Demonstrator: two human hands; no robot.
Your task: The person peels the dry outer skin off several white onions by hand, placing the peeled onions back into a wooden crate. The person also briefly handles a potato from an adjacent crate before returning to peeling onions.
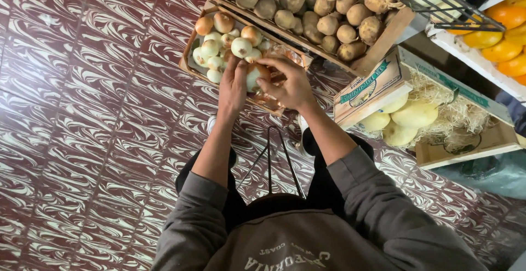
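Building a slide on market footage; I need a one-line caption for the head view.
Both hands, left and right, grasp an onion over a wooden crate of onions.

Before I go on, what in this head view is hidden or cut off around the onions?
- Onion between left hand and right hand: mostly covered by fingers, grip unclear.
- Onion crate: near side hidden behind both hands.
- Potato crate: cut off by top edge.
- Oranges: cut off at right edge.

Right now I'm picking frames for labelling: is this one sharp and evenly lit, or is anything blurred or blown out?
Head view: mostly sharp, both hands and the onions crisp; light soft and even, no hard shadows; the oranges glow bright at the right edge; wide-lens bending shows along the floor tile lines.
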